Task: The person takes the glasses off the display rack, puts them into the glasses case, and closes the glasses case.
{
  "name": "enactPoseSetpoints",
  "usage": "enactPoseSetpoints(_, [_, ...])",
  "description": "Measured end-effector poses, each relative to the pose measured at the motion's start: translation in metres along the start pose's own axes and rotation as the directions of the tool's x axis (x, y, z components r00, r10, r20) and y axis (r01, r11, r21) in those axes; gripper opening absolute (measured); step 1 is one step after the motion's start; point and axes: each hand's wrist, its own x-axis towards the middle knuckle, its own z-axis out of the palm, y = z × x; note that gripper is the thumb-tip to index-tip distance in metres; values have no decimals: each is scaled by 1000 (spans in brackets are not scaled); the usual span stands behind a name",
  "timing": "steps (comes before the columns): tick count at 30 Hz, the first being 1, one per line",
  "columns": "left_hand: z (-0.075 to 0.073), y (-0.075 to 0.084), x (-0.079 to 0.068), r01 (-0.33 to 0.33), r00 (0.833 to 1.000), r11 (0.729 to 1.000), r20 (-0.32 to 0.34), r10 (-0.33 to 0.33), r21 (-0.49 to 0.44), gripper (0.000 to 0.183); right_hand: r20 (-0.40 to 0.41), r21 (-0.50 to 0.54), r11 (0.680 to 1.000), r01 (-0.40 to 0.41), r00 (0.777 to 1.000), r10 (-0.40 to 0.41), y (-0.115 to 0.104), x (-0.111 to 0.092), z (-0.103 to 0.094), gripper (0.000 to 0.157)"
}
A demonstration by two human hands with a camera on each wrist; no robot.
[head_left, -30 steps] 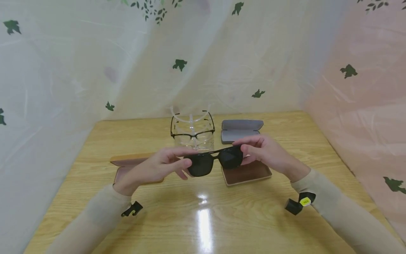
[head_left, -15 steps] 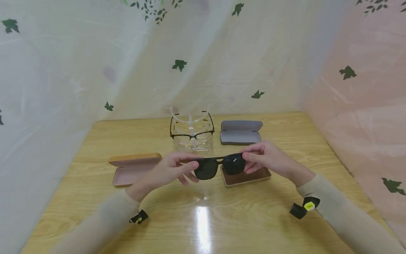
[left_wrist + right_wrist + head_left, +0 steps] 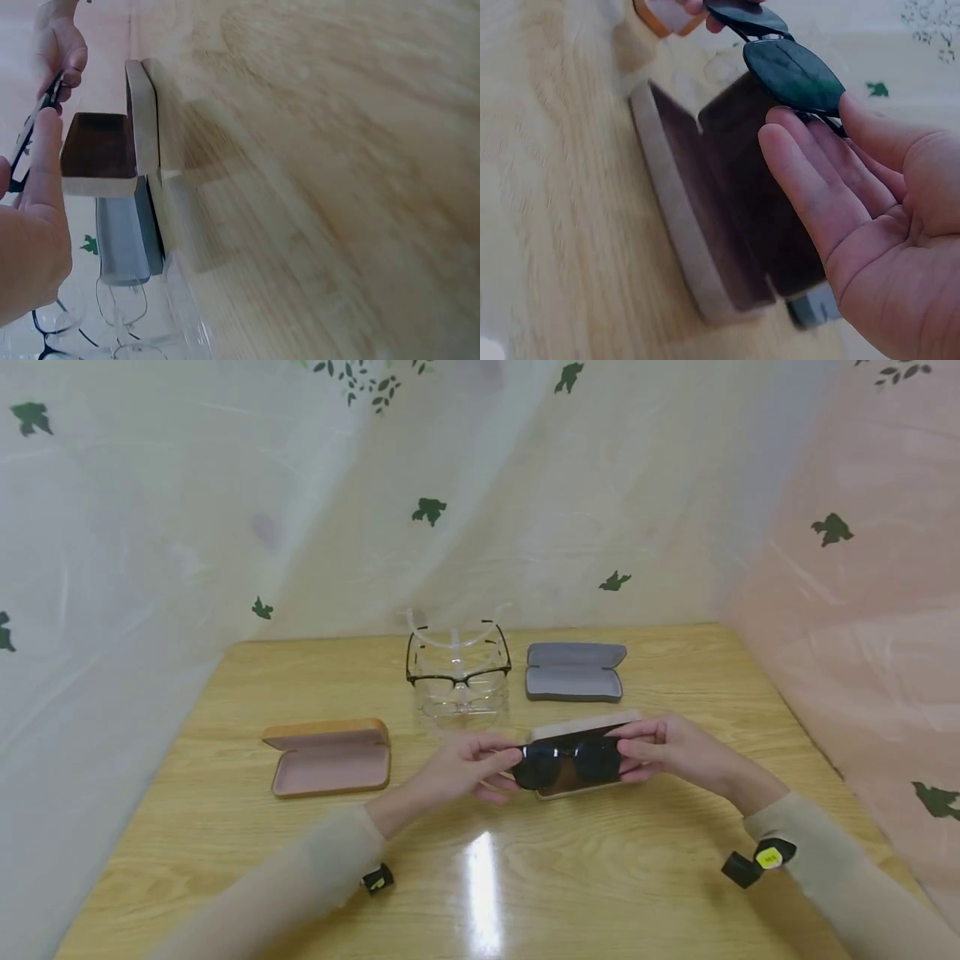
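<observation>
Black sunglasses (image 3: 597, 758) clear the case (image 3: 146, 120), a gap the left wrist view reveals.

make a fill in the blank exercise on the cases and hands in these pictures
In the head view, the orange case is to the ____ of the sunglasses gripped by the left hand and right hand. The orange case's lid is ____, not shut. Counting the grey case and brown-lined case, the table bears ____ cases altogether.
Missing words: left; open; three.
</observation>
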Motion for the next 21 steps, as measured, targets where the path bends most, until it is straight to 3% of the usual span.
enactPoseSetpoints(7, [11,-9,13,75,996,997,45,-74,-29,42,39,57,998,-16,999,14,25,0,-20,40])
enactPoseSetpoints(15, [23,-14,26,133,987,990,-84,-138,-55,55,40,91,995,-31,999,27,40,6,-33,30])
enactPoseSetpoints(21, [26,-16,30,162,977,985,-132,-169,-62,49,28,105,993,-61,998,58,44,8,-35,30])
